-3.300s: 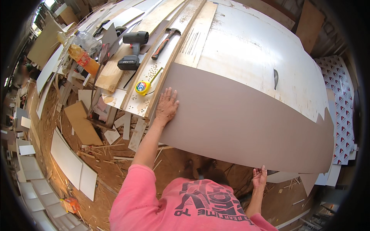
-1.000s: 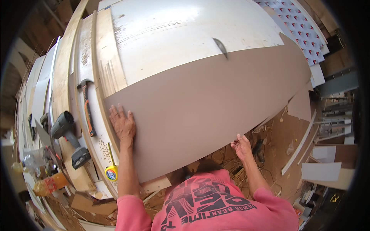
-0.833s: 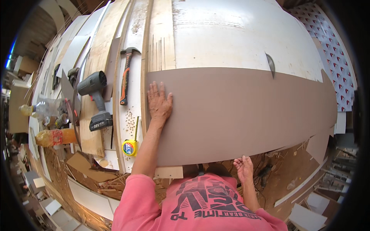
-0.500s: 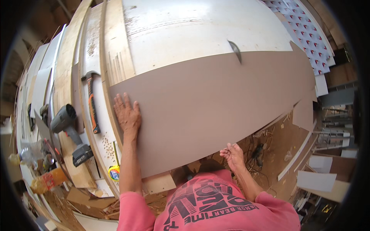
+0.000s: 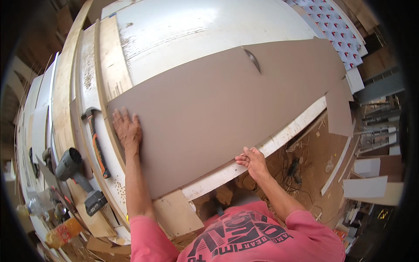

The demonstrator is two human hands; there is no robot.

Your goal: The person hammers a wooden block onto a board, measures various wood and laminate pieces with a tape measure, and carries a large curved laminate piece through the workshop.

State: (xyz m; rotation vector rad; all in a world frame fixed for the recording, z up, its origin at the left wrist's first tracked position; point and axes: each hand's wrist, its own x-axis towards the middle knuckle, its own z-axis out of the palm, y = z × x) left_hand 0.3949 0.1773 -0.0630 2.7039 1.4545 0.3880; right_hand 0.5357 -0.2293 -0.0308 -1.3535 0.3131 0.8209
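Observation:
A wide, thin brown laminate sheet (image 5: 218, 100) lies across the white bench top (image 5: 183, 41). My left hand (image 5: 127, 129) presses flat on its left end with the fingers stretched out, beside a long wooden strip (image 5: 104, 83). At the near edge of the sheet, my right hand (image 5: 252, 160) is closed, thumb and fingers pinched together on that edge. A dark curved saw blade (image 5: 252, 60) stands up through the sheet near its far edge, with a short slit running from that edge to the blade. Both hands are well short of the blade.
On the left lie a hammer (image 5: 98, 146) with an orange and black handle, a grey cordless blower (image 5: 78, 174) and a bottle of orange liquid (image 5: 64, 233). A patterned sheet (image 5: 329, 28) is at the far right. Offcuts and cables litter the floor (image 5: 305, 187).
The brown sheet has slid away from me, so the blade now sits inside its far edge. A white strip of bench shows along the near edge. Both hands moved with the sheet.

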